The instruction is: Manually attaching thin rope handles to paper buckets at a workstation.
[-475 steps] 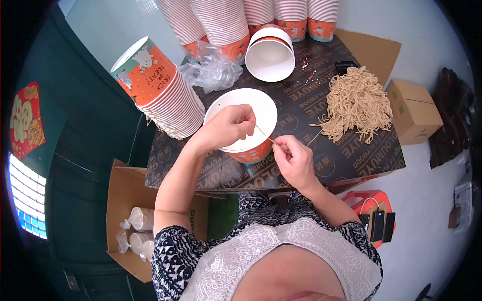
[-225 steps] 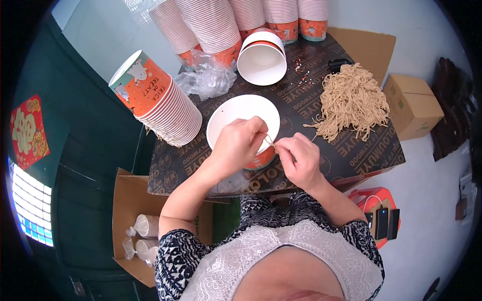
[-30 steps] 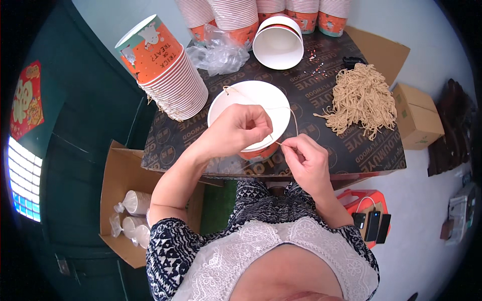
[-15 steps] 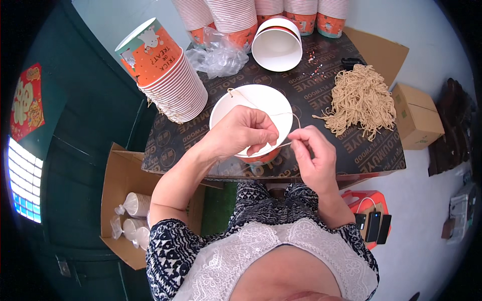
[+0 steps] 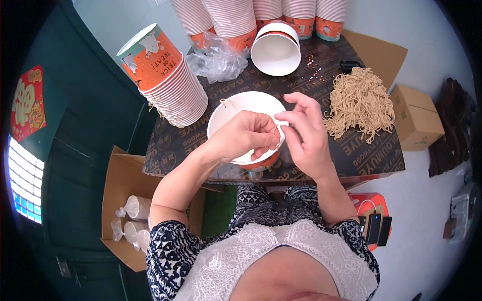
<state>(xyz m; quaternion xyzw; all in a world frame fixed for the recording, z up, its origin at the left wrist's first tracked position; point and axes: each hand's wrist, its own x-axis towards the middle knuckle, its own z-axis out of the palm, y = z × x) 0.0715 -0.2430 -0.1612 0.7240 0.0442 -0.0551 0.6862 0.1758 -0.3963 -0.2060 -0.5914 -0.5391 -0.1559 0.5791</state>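
Progress: string (image 5: 227, 103) looks fixed at the far-left rim of the white paper bucket (image 5: 244, 108) mid-surface; near-right end seemingly not yet tied.
Left hand (image 5: 249, 135): curled over the bucket's near rim, pinching string.
Right hand (image 5: 306, 131): thumb and forefinger pinched, other fingers spread.
Left side: nested bucket stack (image 5: 168, 80) lying close.
Right side: string pile (image 5: 359, 102), within reach.
Obstacles: none apparent.

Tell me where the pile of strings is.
The string pile lies on the table's right side, right of the right hand, beside a cardboard box.
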